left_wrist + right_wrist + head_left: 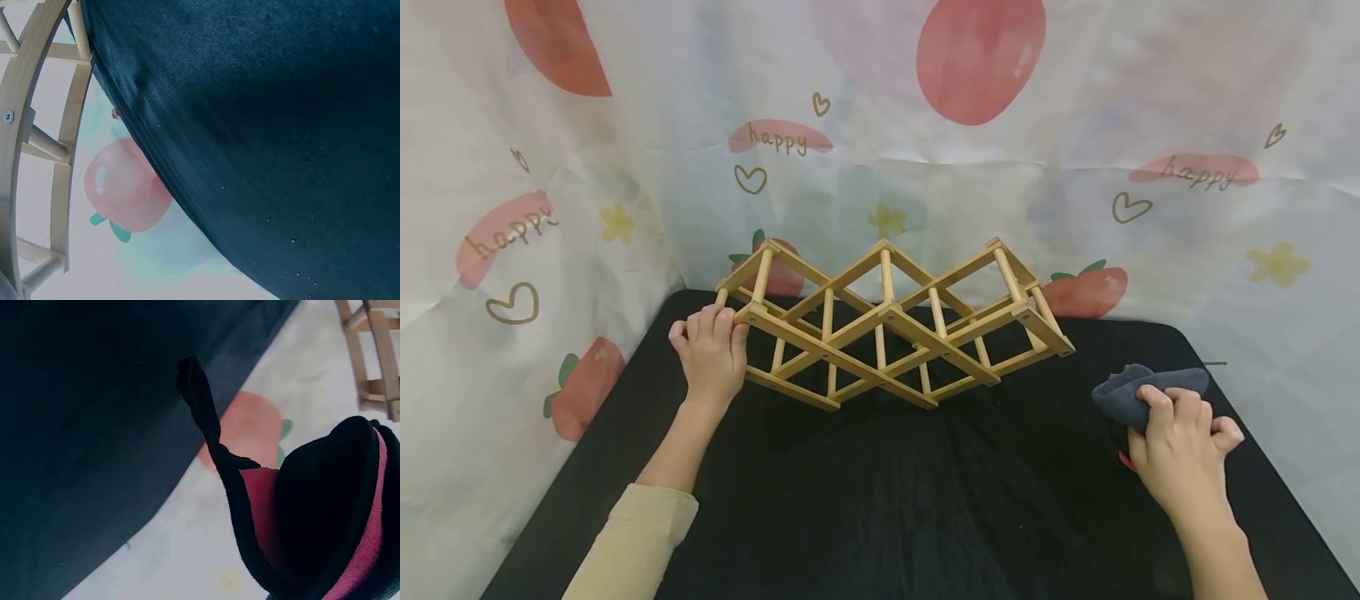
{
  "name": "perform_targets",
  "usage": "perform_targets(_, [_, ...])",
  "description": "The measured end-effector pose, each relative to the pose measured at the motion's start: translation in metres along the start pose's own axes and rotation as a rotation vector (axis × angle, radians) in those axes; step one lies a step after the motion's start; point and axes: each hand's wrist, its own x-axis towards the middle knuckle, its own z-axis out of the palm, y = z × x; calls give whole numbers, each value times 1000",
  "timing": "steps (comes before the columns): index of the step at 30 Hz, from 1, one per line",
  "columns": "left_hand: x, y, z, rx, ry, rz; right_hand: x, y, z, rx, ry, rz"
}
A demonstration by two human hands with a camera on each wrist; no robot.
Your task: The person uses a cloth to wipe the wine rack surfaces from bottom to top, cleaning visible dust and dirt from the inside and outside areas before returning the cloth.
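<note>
A wooden lattice rack (887,312) with crossed slats and round dowels appears over the middle of the black table. My left hand (709,350) grips its left end, with the fingertips around the frame. In the left wrist view, part of the rack (59,162) runs down the left edge; the hand itself is out of that view. To the right, apart from the rack, my right hand (1183,450) holds a folded dark grey-blue cloth (1150,396). The right wrist view shows pink inner faces on the cloth (362,562), dark edging and a hanging loop.
A black cloth covers the table (880,500). Behind and at both sides hangs a pale curtain (1000,183) printed with fruit, hearts, flowers and the word "happy". Small specks (294,240) dot the black cover in the left wrist view.
</note>
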Motion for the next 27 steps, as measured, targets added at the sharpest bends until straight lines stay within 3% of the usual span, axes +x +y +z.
perform_targets(9, [2, -3, 3, -52, 46, 12, -16, 7, 3, -18, -48, 39])
perform_targets(20, [6, -3, 3, -176, 27, -15, -30, 15, 12, -29, -99, 50])
perform_targets(27, [8, -5, 7, -219, 25, -21, -37, 18, 19, -35, -198, 72])
